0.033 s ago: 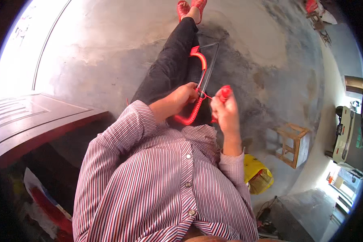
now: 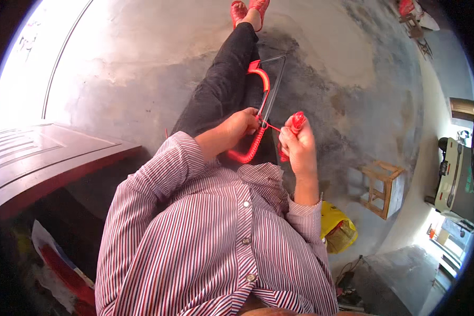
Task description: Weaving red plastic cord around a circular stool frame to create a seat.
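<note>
The left hand (image 2: 240,125) is closed around a metal frame (image 2: 271,84) wrapped in red cord (image 2: 252,150), held over the lap; the right hand (image 2: 297,145) is clenched on a red cord bundle (image 2: 298,120) just beside it.

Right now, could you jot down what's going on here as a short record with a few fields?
Setting: person seated over a grey concrete floor, legs stretched out
Left hand: closed on the metal frame, which is partly wound with red cord
Right hand: closed on a red spool
Between the hands: a thin red strand, taut
Nearby: wooden stool, yellow bag, dark red door panel
</note>
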{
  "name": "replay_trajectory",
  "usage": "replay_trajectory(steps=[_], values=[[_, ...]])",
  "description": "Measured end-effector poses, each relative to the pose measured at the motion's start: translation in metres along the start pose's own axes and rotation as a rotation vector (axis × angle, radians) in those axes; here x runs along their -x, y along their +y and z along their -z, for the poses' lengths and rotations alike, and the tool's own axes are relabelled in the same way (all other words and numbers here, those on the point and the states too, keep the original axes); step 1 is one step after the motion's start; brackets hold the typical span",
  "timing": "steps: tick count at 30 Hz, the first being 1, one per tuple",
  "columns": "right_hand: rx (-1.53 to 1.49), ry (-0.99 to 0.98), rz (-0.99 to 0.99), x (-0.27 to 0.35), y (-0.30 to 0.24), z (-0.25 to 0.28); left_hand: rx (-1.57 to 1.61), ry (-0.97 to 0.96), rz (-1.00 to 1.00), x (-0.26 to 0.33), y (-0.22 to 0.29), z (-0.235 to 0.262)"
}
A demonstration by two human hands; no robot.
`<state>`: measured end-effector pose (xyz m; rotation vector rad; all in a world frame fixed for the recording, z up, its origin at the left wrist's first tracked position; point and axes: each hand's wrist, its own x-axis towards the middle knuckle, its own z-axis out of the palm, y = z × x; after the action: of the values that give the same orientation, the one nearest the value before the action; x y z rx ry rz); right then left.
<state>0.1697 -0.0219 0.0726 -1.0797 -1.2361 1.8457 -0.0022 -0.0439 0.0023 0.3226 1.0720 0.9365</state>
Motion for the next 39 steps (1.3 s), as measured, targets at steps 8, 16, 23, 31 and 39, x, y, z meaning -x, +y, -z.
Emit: replay_trajectory(steps=[8, 16, 23, 31, 39], values=[[-0.016, -0.176, -0.044, 0.021, -0.025, 0.009, -0.179, 0.082, -0.122, -0.017, -0.019, 0.010], [0.263, -0.162, 0.397, 0.013, -0.069, 0.022, -1.029, 0.125, -0.908, 0.031, 0.034, -0.025], [1.128, -0.240, 0.251, -0.024, 0.038, 0.012, -1.248, 0.318, -0.452, 0.018, 0.010, 0.018], [0.715, -0.041, 0.127, -0.029, 0.037, 0.004, -1.055, 0.444, -0.593, 0.027, 0.012, 0.006], [0.709, 0.000, 0.558, -0.016, 0.000, 0.003, -0.327, 0.064, -0.319, 0.062, 0.069, -0.044]])
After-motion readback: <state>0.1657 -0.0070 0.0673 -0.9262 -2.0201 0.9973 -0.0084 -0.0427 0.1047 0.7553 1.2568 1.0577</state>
